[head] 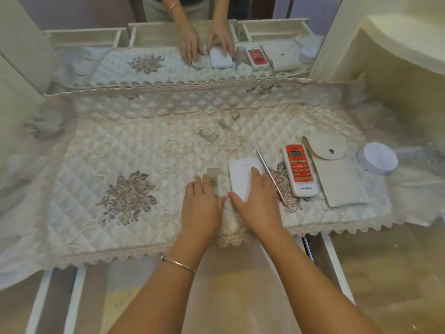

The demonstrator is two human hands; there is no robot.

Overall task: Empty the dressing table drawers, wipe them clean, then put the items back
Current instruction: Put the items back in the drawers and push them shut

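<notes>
Centre frame, on the cloth (120,145): left hand (202,208) flat, fingers straight, on comb (213,174); right hand (257,203) flat, fingers on white packet (242,175); remote (301,172), pouch (337,174), jar (376,161) at right; open drawer (228,297) at bottom.

The left hand (202,208) covers the near end of the comb (213,179); only its far teeth show. The right hand (255,201) lies over the near right part of the white pad (240,177), and what that pad is cannot be told. Print on the remote (301,172), on its buttons and near end, is too small to read. The drawers (73,300) at the near side run off the bottom edge, and both forearms hide much of the middle one. A yellow thing (120,300) inside it is blurred. In the mirror (120,66) the person's reflection is cut off by the top edge.
</notes>
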